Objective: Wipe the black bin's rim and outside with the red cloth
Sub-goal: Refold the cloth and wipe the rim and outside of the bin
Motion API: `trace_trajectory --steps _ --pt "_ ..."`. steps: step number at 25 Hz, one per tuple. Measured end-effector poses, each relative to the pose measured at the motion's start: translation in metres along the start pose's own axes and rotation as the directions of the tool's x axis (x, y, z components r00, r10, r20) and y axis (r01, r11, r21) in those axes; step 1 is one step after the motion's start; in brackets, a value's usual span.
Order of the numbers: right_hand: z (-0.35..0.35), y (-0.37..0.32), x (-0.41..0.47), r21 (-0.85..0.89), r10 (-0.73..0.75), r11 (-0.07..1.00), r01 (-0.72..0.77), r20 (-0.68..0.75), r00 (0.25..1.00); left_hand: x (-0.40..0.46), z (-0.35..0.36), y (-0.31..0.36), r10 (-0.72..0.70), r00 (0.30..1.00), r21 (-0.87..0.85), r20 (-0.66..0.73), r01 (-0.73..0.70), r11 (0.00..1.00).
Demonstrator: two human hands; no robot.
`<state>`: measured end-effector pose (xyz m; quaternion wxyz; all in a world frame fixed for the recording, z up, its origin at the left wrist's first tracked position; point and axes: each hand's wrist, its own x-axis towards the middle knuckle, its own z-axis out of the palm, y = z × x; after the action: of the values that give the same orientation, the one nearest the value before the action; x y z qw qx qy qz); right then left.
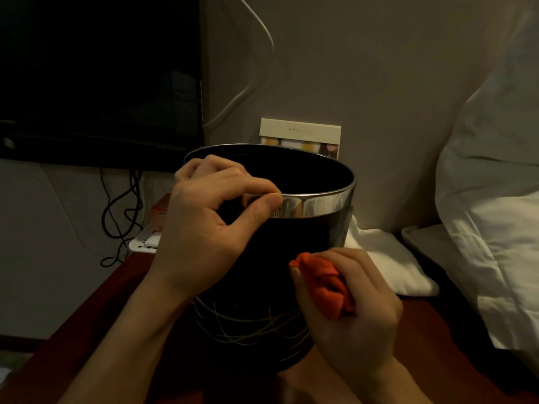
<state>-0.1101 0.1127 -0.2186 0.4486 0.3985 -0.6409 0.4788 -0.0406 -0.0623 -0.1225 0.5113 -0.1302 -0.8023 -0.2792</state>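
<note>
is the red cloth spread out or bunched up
Bunched up: the red cloth is wadded in the right hand, beside the black bin.

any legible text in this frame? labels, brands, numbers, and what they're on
None can be read.
Card leaning on the wall behind the black bin: one faint printed line along the top, too small and blurred to read.
Orange box left of the bin: a round mark on its face, blurred, no letters made out.
Bin, red cloth, dark screen: no text visible.
</note>
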Motion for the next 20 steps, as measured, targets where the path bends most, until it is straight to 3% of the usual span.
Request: trace_trajectory --steps 5,10,15,20 --pt "-0.005 0.000 0.009 0.003 0.036 0.999 -0.036 -0.050 0.998 0.001 0.000 0.000 0.018 1.000 0.002 0.002 -0.018 1.000" --pt "0.006 -0.004 -0.010 -0.025 -0.003 1.000 0.003 0.022 1.000 0.000 -0.001 -0.003 0.006 1.000 -0.023 -0.015 -0.007 1.000" --pt "-0.006 -0.004 0.011 -0.033 0.035 0.999 -0.036 -0.043 0.998 0.001 -0.001 -0.002 -0.006 1.000 -0.022 -0.023 0.006 1.000" --pt "0.001 -0.006 0.002 -0.024 0.017 1.000 -0.017 0.008 1.000 0.000 -0.002 0.000 -0.017 1.000 -0.014 -0.009 0.016 1.000"
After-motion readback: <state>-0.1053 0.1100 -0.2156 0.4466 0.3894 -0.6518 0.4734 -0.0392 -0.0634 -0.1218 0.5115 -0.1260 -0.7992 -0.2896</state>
